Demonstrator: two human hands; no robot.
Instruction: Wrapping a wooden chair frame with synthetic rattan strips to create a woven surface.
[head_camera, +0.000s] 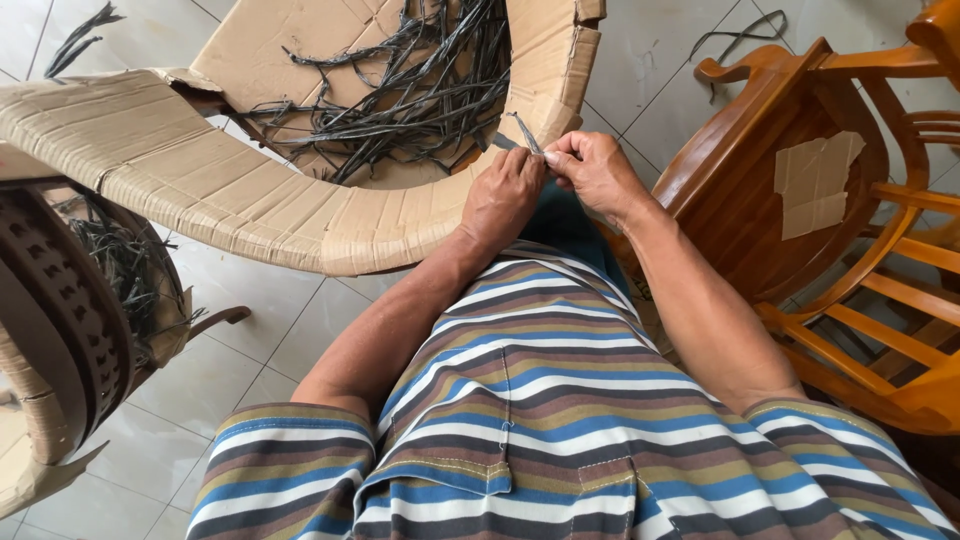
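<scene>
My left hand and my right hand meet at the near edge of a curved cardboard sheet. Together their fingertips pinch a thin grey strip that sticks up from that edge. Behind the hands, a bent cardboard sheet forms a trough holding a tangle of dark grey strips. My forearms reach forward over a striped shirt.
A wooden chair with a cardboard patch on its seat stands at the right. At the left a rattan-wrapped frame holds more dark strips. Loose strips lie on the pale tiled floor.
</scene>
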